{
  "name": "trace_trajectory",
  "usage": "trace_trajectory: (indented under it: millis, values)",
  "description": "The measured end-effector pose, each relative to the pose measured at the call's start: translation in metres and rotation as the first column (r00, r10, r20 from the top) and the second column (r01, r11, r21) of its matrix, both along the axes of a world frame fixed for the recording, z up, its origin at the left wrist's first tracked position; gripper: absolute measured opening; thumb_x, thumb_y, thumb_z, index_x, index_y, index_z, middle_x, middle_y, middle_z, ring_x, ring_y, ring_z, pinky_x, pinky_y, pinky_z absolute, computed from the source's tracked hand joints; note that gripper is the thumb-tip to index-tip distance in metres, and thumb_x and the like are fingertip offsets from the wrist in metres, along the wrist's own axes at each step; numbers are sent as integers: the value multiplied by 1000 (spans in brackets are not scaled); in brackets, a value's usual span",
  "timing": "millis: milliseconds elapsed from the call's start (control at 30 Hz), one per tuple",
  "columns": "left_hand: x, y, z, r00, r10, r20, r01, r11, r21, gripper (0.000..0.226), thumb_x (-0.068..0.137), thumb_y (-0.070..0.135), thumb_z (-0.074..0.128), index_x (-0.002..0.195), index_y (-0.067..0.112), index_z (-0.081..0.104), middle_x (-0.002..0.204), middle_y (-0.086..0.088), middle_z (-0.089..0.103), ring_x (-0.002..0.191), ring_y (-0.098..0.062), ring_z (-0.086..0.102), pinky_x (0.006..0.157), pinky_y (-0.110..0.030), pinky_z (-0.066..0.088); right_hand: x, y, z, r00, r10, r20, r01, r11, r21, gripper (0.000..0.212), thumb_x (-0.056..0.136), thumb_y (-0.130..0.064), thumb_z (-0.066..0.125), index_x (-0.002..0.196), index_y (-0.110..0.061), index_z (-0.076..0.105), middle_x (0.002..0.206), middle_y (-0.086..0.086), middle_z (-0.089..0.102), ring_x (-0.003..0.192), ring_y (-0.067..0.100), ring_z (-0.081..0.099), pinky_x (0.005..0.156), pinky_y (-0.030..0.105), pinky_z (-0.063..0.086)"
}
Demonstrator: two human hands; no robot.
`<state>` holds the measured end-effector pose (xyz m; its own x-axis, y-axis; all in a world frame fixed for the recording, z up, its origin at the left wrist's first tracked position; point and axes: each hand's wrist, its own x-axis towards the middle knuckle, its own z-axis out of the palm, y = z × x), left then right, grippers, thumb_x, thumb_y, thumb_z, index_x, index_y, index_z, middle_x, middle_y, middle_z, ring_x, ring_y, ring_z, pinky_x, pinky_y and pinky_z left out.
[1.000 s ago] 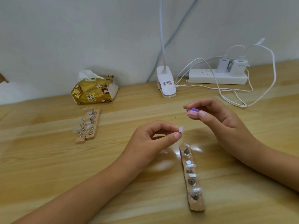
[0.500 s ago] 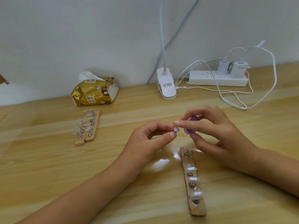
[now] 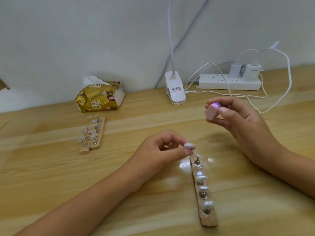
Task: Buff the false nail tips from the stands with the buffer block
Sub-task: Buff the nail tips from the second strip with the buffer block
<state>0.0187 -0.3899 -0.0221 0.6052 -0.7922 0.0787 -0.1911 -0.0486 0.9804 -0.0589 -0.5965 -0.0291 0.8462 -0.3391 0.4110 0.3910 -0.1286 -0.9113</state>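
The nail tip (image 3: 189, 145) in the left grip (image 3: 158, 149) is blurred, its outline indistinct. The fingers of the right grip (image 3: 238, 120) hide the rear of the buffer block (image 3: 212, 111). Tips on the far stands (image 3: 92, 133) are too small to count. The lamp neck (image 3: 170, 31) is cut off by the top edge.

Tissue pack (image 3: 100, 97) behind left stands (image 3: 92, 134), power strip (image 3: 229, 82) far right

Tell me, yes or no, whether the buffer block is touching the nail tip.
No, the right hand holds the buffer block clear of the nail tip pinched by the left hand.
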Motion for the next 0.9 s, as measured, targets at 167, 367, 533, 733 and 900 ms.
trace_trajectory:
  millis: [167, 367, 533, 733, 900]
  values:
    - [1, 2, 5, 983, -160, 85, 149, 981, 122, 10, 73, 21, 80, 77, 30, 77, 64, 18, 47, 61, -3, 38, 61, -11, 33, 12, -13, -2, 985, -40, -168, 80, 969, 235, 26, 100, -11, 47, 97, -18, 72, 107, 8, 66, 101, 18, 61, 82, 27, 58]
    - [-7, 2, -1, 963, -155, 219, 137, 986, 94, 14, 70, 31, 77, 84, 30, 77, 63, 14, 43, 58, -1, 39, 58, -14, 32, 14, -14, -3, 981, -33, -190, 88, 953, 289, 24, 100, -11, 48, 98, -15, 72, 107, 7, 68, 101, 17, 62, 80, 26, 58]
    - [-7, -1, -4, 948, -137, 288, 98, 984, 146, 15, 75, 22, 79, 86, 32, 76, 64, 15, 45, 60, 0, 42, 58, -15, 33, 14, -12, -6, 983, -23, -181, 73, 958, 276, 29, 99, -12, 50, 90, -21, 76, 110, 6, 69, 103, 17, 63, 80, 27, 58]
    - [-3, 0, -7, 947, -99, 307, 51, 986, 160, 11, 75, 24, 79, 85, 29, 77, 70, 14, 53, 61, 0, 46, 59, -12, 35, 13, -14, -5, 983, -20, -184, 66, 966, 248, 27, 100, -12, 50, 94, -20, 75, 112, 7, 67, 102, 16, 62, 81, 27, 58]
    - [-2, 3, -8, 926, -153, 346, 100, 981, 167, 14, 75, 25, 81, 88, 25, 76, 73, 12, 54, 64, -2, 48, 61, -15, 40, 11, -13, -3, 982, -34, -188, 75, 973, 219, 27, 100, -12, 49, 94, -21, 74, 114, 9, 66, 101, 15, 62, 79, 26, 57]
